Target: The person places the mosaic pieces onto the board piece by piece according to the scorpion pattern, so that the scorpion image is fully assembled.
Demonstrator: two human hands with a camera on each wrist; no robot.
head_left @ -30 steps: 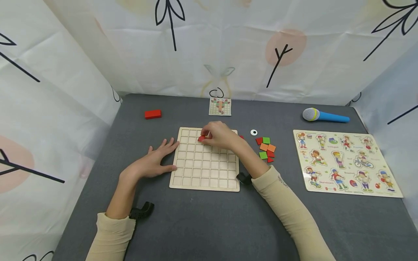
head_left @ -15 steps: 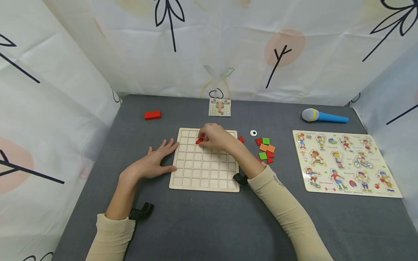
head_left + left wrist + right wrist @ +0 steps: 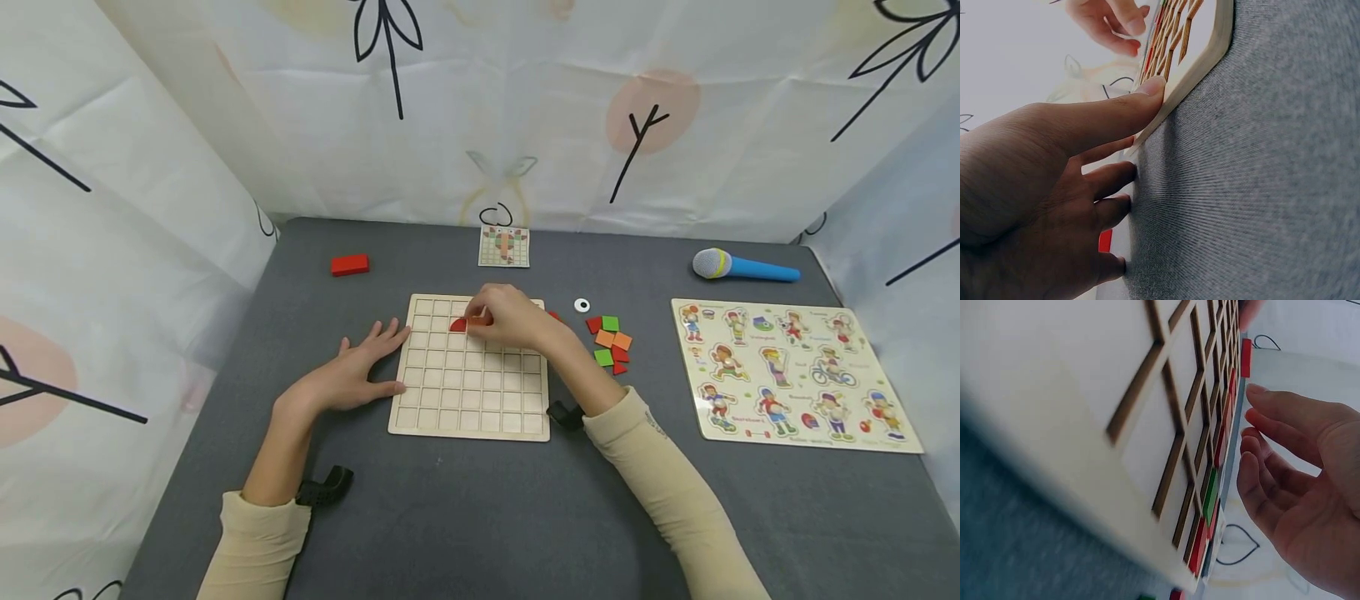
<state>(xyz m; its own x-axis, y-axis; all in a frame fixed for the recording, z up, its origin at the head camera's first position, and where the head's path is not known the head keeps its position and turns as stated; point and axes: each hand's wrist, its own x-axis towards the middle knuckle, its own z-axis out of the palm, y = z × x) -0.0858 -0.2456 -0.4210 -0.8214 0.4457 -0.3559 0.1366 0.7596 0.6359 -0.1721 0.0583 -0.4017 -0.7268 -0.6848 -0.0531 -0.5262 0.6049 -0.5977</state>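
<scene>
A wooden grid board lies mid-table. On it sits a red piece with a rounded edge, in a cell toward the upper left. Just right of that piece, over the board, is my right hand; its fingers are loosely bent with nothing between them in the right wrist view. Past those fingers, a green piece and several red ones lie in far cells, hidden by the hand in the head view. My left hand has its fingers spread on the table, thumb touching the board's left edge.
Loose red, orange and green tiles lie right of the board, near a white ring-like disc. Behind stand a small pattern card and a red block. At right are a toy microphone and a picture puzzle board.
My right hand lets go of the red rounded piece, which now lies in its cell, and shifts slightly right. The left hand stays in place.
</scene>
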